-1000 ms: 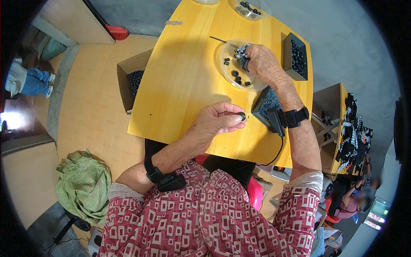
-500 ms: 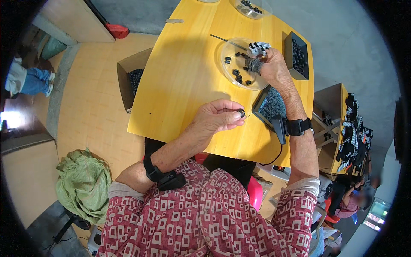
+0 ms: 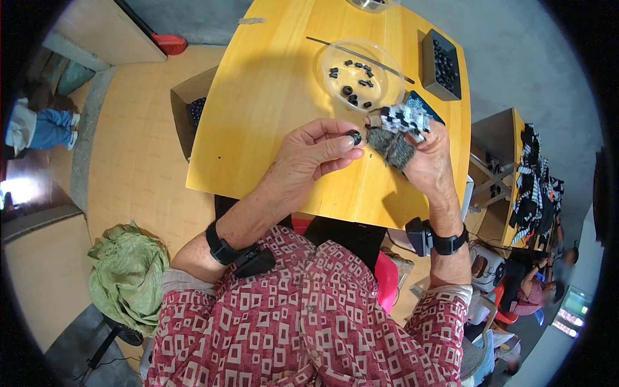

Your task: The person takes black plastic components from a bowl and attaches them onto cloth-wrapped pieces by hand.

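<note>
My left hand (image 3: 316,149) pinches a small, round, shiny black part (image 3: 355,137) between thumb and fingers above the table. Close beside it on the right is my right hand (image 3: 431,161), its fingers curled. Black-and-white cloth (image 3: 403,120) and a grey fuzzy wrap (image 3: 390,148) cover its thumb and finger ends. Whatever sits between those fingertips is too small or hidden to make out. Just beyond the hands stands a clear round plastic bowl (image 3: 327,80) with several small black pieces. A thin dark rod (image 3: 329,45) lies across it.
A dark tray of bluish-grey bits (image 3: 420,103) is partly hidden behind my right hand. At the table's (image 3: 258,103) far right stands a dark bin (image 3: 429,61) of round black parts. An open cardboard box (image 3: 184,97) is left of the table; a green sack (image 3: 126,274) lies lower left.
My right hand has come out of the bowl and moved nearer me, beside the left hand. The left hand has shifted slightly left and away from me, keeping the black part.
</note>
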A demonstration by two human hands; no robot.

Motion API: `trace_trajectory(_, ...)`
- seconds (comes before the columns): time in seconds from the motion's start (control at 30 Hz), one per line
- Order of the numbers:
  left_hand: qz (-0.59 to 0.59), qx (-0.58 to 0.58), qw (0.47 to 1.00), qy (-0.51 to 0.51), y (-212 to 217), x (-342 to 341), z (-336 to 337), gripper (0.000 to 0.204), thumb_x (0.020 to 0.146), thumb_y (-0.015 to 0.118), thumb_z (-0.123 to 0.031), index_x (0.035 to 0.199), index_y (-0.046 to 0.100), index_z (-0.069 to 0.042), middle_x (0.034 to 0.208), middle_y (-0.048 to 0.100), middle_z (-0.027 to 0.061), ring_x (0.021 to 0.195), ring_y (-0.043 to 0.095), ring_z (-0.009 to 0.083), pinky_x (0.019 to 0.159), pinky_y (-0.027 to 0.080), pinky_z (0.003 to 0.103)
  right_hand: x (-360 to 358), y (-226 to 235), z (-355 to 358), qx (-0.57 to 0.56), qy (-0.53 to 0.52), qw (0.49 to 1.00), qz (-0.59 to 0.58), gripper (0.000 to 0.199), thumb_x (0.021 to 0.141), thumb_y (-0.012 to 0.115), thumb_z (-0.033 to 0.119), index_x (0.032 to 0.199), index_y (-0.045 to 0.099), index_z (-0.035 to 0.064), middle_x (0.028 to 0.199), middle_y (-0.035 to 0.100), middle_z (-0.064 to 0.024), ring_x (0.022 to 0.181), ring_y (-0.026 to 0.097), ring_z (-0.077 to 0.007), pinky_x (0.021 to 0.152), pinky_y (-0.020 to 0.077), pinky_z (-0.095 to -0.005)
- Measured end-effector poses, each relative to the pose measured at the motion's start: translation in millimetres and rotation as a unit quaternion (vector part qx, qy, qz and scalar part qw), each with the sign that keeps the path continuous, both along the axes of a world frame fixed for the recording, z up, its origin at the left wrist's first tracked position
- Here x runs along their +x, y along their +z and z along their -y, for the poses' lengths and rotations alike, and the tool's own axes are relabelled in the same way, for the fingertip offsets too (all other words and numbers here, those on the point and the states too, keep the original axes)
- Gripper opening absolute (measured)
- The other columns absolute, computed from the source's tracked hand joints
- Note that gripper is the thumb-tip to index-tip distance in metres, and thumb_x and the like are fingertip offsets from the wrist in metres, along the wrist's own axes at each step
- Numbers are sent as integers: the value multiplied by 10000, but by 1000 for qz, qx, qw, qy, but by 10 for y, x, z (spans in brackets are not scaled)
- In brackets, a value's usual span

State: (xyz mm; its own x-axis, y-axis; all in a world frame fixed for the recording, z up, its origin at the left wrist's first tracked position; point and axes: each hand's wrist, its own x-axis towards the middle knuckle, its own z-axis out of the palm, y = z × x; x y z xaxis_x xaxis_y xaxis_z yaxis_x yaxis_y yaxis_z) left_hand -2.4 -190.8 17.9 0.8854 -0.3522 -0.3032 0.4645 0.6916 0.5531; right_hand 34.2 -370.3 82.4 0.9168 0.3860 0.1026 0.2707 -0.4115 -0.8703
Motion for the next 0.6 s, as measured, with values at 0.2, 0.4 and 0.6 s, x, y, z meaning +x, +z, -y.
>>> trace_trajectory(0.2,15,-26,999,-31,122,-71,85,208,840,607,-68,1045,582,-51,973,638,90,880,639,168,772,526,231,-164,-174,245,286,-4,947,-148,194,832,551,-16,1017,603,8,961,649,-100,872,635,-178,798,537,-318)
trace_trajectory(0.4,19,-6,999,-50,175,-127,208,211,839,611,-78,1046,583,-53,984,634,82,891,640,182,791,530,247,-410,-264,312,278,-85,952,-98,207,766,646,-15,966,605,20,995,638,-100,901,625,-173,815,525,-314)
trace_trajectory(0.6,28,13,998,-54,185,-149,283,202,838,615,-90,1034,586,-50,975,631,67,888,633,157,798,525,242,-523,-189,255,59,-112,984,127,220,664,715,-21,868,640,14,897,600,-76,815,590,-180,710,470,-270)
